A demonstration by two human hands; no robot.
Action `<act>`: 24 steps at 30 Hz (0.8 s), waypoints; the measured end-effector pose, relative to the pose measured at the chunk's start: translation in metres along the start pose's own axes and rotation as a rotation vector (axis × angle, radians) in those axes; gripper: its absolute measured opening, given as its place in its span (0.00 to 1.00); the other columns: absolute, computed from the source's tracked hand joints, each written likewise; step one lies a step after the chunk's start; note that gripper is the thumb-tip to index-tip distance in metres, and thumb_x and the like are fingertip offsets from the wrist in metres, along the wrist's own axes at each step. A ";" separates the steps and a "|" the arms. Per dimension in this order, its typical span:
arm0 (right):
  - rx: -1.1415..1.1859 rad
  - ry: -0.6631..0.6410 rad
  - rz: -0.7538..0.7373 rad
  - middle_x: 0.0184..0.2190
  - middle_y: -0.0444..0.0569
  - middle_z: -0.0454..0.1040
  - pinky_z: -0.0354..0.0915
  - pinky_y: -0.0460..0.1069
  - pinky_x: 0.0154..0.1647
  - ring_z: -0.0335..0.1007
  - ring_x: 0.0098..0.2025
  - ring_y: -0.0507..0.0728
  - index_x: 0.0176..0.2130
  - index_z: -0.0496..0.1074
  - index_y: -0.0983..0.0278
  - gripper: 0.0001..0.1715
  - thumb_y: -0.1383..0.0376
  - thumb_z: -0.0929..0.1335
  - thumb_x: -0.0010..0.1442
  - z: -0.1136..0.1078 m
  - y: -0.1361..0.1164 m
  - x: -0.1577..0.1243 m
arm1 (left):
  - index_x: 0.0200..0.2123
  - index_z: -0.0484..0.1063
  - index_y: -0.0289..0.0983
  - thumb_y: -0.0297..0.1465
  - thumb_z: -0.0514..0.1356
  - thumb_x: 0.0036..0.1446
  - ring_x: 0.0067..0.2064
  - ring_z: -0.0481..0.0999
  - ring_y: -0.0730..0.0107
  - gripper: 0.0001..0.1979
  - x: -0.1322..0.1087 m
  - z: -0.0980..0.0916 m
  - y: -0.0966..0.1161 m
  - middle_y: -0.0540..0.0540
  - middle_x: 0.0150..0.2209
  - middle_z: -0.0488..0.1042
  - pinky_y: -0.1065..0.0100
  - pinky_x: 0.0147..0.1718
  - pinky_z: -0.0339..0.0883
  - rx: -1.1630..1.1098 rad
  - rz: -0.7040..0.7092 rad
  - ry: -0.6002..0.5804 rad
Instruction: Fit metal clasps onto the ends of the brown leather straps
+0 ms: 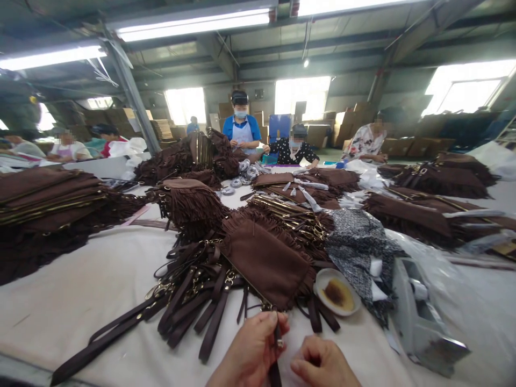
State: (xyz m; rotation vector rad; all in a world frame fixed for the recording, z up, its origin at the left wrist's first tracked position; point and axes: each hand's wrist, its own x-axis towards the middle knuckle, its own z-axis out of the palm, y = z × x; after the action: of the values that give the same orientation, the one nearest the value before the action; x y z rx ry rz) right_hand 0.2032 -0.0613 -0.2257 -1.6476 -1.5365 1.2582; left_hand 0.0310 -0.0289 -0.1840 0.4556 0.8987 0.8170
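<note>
Between the thumb and fingers of my left hand [258, 341] is a dark brown wrist strap [276, 373] with a metal fitting, hanging down toward the near table edge. Just beyond my left fingertips lies a brown fringed pouch [270, 258], its near corner by the strap's upper end. My right hand [322, 363] is curled beside the strap, apart from it; its closed fingers hide whatever may be inside. Several loose brown straps [213, 322] with gold clasps spread out left of the pouch. A small dish [353, 307] with a brown stain sits to its right.
A grey tape dispenser [419, 322] and a black-and-white cloth [355, 242] stand at right. Stacks of brown pouches [48, 204] lie at left, and another fringed pile [189, 204] is at centre. Co-workers [242, 129] are across the table.
</note>
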 end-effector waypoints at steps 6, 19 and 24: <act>-0.009 -0.011 0.011 0.19 0.45 0.73 0.58 0.47 0.28 0.66 0.26 0.54 0.19 0.71 0.65 0.08 0.63 0.66 0.43 0.005 -0.005 -0.001 | 0.35 0.75 0.34 0.37 0.66 0.50 0.40 0.70 0.66 0.13 0.005 0.003 -0.013 0.45 0.34 0.72 0.68 0.36 0.62 0.010 0.023 0.035; 0.103 -0.072 0.037 0.17 0.45 0.71 0.57 0.47 0.27 0.63 0.24 0.54 0.19 0.72 0.65 0.11 0.60 0.66 0.42 0.006 -0.006 -0.003 | 0.35 0.75 0.33 0.41 0.67 0.46 0.36 0.68 0.67 0.19 0.006 0.000 -0.018 0.44 0.32 0.73 0.68 0.34 0.59 0.092 0.074 0.076; 0.112 -0.085 0.040 0.18 0.45 0.69 0.58 0.48 0.27 0.63 0.25 0.54 0.20 0.72 0.66 0.12 0.59 0.66 0.42 0.005 -0.005 -0.005 | 0.35 0.74 0.33 0.41 0.66 0.46 0.37 0.68 0.67 0.18 0.007 0.002 -0.018 0.45 0.33 0.72 0.67 0.35 0.60 0.082 0.058 0.091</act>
State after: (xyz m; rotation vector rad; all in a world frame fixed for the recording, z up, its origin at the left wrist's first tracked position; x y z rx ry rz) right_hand 0.1972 -0.0664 -0.2224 -1.5790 -1.4600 1.4257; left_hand 0.0423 -0.0350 -0.1982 0.5213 1.0101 0.8617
